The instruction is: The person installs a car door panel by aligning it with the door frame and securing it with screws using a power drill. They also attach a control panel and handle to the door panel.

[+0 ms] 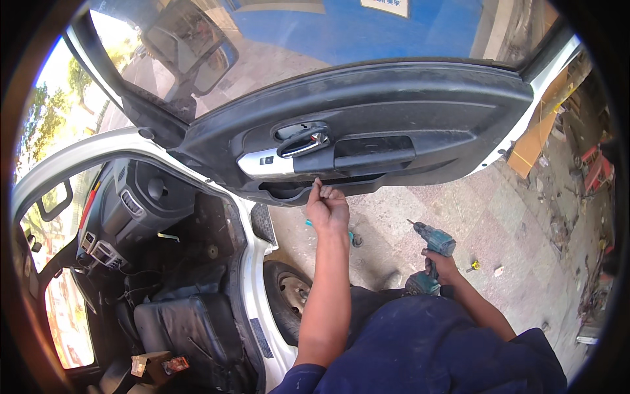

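An open vehicle door with a black inner panel (433, 121) spans the view ahead of me. My left hand (329, 209) is raised to the lower edge of that panel, beside the door pocket (282, 191). Its thumb and fingers are closed in a pinch, and whatever they may hold is too small to make out. Above it are the door's pull handle (303, 143) and a silver trim plate (252, 164) with a window switch. Lower right, my right hand (441, 264) grips a teal and black cordless drill (434, 239), its bit pointing up and left, apart from the door.
Left of me is the cab with a black seat (190, 325) and an open cardboard box (152, 368). A tyre (287, 295) sits below the sill. On the paved floor lie a small yellow item (474, 266), a teal object (356, 239) and, farther right, cardboard (538, 134) and clutter.
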`<state>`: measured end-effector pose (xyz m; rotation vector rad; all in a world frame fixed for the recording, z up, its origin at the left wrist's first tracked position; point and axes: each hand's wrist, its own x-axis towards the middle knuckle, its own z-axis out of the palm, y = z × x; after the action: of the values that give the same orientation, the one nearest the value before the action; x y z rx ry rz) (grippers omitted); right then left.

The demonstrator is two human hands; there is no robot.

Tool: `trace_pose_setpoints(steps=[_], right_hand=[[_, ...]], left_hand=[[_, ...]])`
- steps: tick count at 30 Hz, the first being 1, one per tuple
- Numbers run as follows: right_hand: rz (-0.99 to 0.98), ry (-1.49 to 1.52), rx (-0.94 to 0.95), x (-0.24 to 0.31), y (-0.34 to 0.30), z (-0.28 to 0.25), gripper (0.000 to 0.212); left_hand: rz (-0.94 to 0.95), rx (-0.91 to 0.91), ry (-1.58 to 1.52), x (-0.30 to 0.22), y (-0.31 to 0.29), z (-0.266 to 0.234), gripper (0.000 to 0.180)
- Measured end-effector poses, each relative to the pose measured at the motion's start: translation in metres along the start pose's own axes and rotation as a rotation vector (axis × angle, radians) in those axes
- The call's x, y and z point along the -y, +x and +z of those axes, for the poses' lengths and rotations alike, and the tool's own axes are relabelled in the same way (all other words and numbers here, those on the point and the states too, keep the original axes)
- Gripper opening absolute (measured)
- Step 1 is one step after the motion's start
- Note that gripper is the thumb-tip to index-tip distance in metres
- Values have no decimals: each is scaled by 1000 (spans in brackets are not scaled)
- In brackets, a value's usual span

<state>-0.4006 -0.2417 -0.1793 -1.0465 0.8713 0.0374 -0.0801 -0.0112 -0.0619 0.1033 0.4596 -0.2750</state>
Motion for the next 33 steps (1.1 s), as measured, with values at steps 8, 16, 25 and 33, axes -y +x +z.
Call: trace_pose_setpoints(steps=[8, 16, 25, 33], right_hand=[[-13, -33, 25, 0, 3, -1, 13], [20, -27, 4, -2, 6, -3, 14], [33, -27, 19, -7, 9, 0, 14], [43, -21, 4, -9, 6, 2, 14]], left_hand=[[-11, 112, -100, 9, 6, 3, 23], [48, 192, -92, 15, 1, 14, 29], [148, 10, 59, 11, 2, 36, 29], [179, -91, 132, 16, -1, 43, 33]])
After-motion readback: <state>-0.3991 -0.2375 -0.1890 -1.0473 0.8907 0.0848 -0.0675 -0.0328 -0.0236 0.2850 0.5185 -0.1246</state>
